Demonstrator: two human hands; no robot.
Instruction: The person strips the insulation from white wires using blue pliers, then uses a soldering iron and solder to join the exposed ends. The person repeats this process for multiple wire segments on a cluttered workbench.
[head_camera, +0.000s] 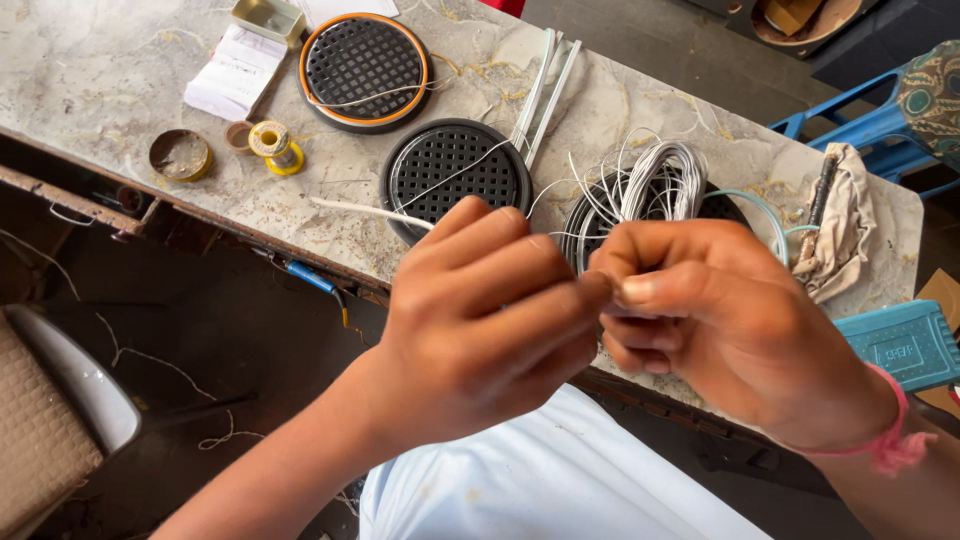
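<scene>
At twelve o'clock from my hands, the wire coil (668, 182) is pale grey-white. The table (120, 70) is beige marble veined with yellow. At eleven, one grille (455, 172) is all black with a square mesh; another grille (365, 68) beyond it is black with an orange rim. At ten, the spool (272, 143) is yellow. At three, the box (908, 343) is teal. My wristband (893, 425) is pink, my shirt (560, 480) white.

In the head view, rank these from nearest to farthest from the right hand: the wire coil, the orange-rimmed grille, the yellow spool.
1. Wire coil, just above the right hand.
2. Orange-rimmed grille, up left.
3. Yellow spool, far left.
</scene>
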